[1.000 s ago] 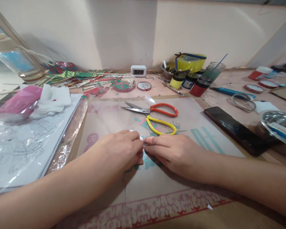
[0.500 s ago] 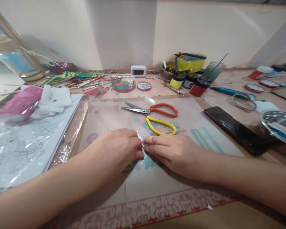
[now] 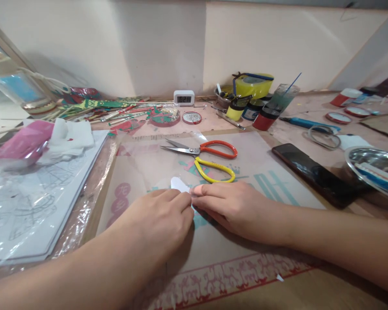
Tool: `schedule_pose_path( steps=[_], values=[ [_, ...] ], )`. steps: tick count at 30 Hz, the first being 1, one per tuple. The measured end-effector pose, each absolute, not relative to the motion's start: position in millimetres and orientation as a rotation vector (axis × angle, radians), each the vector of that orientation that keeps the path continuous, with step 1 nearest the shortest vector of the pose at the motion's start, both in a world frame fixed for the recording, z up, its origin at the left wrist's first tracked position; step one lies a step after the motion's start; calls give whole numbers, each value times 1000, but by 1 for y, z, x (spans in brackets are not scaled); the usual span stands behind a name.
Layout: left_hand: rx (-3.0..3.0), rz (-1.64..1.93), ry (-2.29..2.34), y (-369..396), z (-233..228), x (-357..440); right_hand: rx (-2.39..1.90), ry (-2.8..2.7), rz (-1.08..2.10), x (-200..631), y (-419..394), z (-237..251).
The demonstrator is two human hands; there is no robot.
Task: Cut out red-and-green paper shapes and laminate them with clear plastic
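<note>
My left hand [image 3: 155,219] and my right hand [image 3: 233,206] meet fingertip to fingertip low on a clear plastic sheet [image 3: 142,159] that lies over a printed paper. Both pinch a small white, clear-edged piece [image 3: 179,184] that sticks up just beyond the fingers. Scissors with one orange and one yellow handle [image 3: 210,157] lie just beyond the hands, blades pointing left.
A black phone [image 3: 310,172] lies to the right, a metal bowl [image 3: 371,165] beyond it. Paint jars [image 3: 265,118], a yellow tape roll [image 3: 254,84] and a small clock [image 3: 184,98] stand at the back. At left are wrapped drawings [image 3: 26,202], a pink pack [image 3: 19,144] and tissue [image 3: 71,135].
My hands have slid a little toward me and the small white piece now shows above my fingertips. The view has shifted slightly.
</note>
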State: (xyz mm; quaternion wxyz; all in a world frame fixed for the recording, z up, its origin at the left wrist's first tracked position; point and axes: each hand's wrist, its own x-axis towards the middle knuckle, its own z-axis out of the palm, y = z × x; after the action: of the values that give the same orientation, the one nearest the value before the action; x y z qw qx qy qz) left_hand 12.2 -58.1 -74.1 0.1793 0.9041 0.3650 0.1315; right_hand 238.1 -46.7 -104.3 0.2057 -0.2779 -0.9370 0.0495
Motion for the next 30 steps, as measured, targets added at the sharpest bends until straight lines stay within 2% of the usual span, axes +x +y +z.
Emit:
schedule_pose_path(
  steps=[7, 13, 19, 24, 30],
  values=[
    [2714, 175, 1006, -35, -81, 17, -771, -2598, 134, 238, -47, -108],
    [2612, 95, 1318, -16, -72, 15, -865, -2557, 259, 236, -49, -110],
    [2338, 258, 1283, -10, -65, 16, -975, -2567, 4, 238, -51, -106],
    [2147, 399, 1241, -7, -69, 12, -939, -2581, -10, 236, -50, -103],
    [1505, 699, 1150, 8, -66, 7, -784, -2481, 90, 233, -47, -106]
  ],
)
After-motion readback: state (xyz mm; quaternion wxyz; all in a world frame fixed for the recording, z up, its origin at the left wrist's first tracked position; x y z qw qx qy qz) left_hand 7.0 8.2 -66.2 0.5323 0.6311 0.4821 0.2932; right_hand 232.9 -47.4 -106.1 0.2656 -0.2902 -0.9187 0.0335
